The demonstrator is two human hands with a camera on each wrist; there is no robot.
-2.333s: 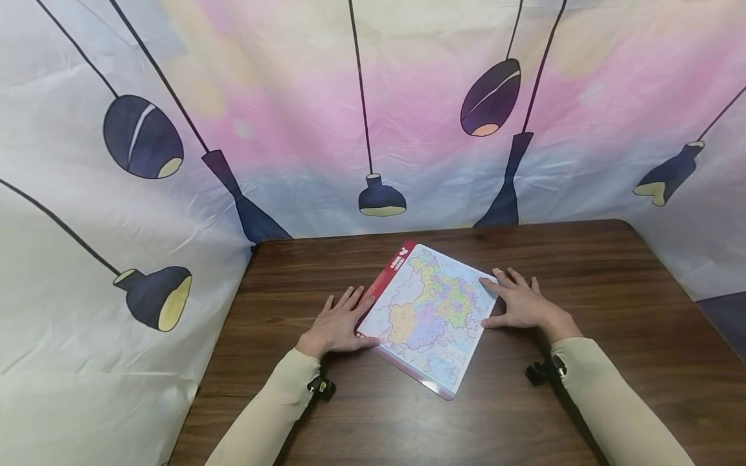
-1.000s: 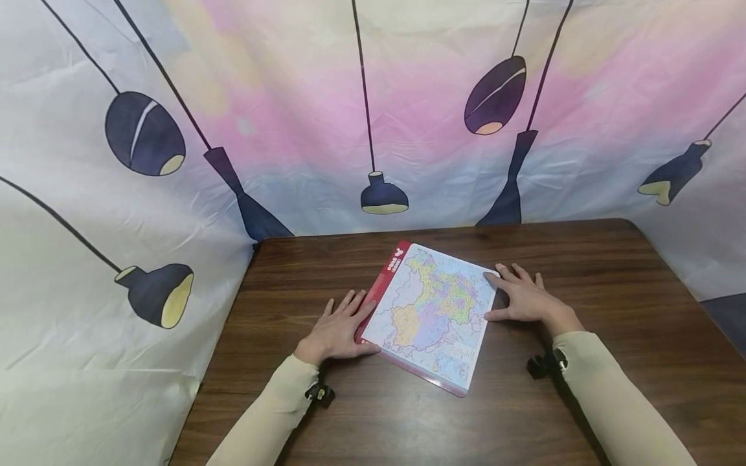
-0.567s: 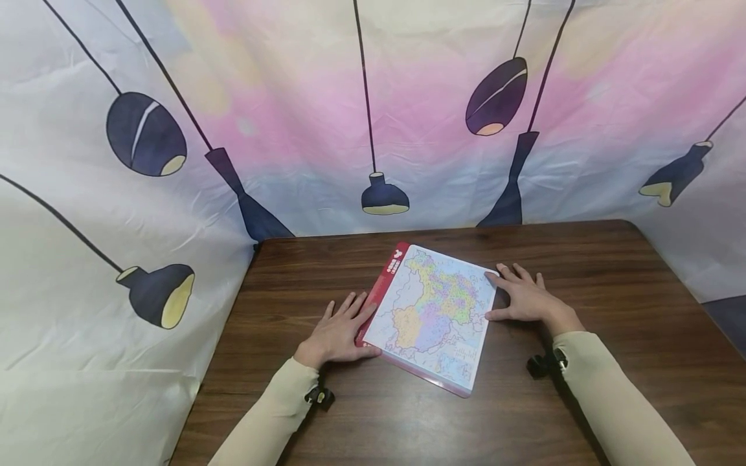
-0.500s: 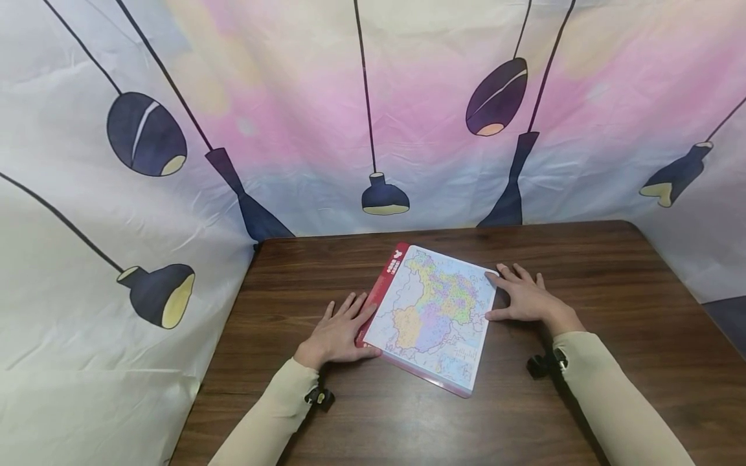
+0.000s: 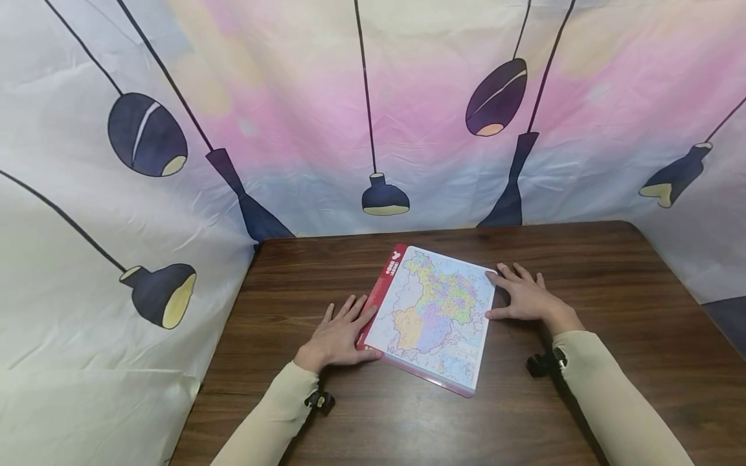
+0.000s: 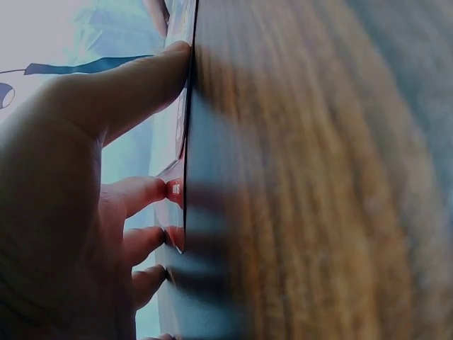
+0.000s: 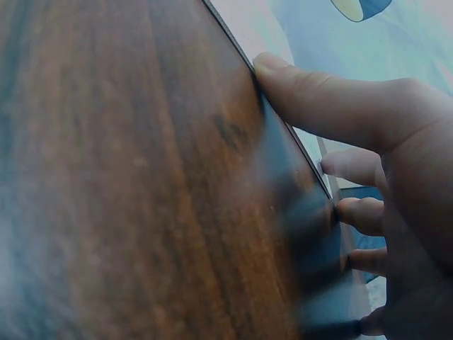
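Hands flat and unclenched: my left hand and right hand touch the map board edges; I'd press evenly from both sides.

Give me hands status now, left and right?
Left hand: open, straight fingers against the map board's red edge.
Right hand: open, fingertips on its right edge.

No text can be made out anywhere. The map board carries white characters and a small white emblem on the red strip along its left edge, and tiny print lies across the coloured map regions and in a small block near its lower right corner, but all of it is too small to make out in the head view. In the left wrist view a white mark shows on the red edge, blurred past reading.
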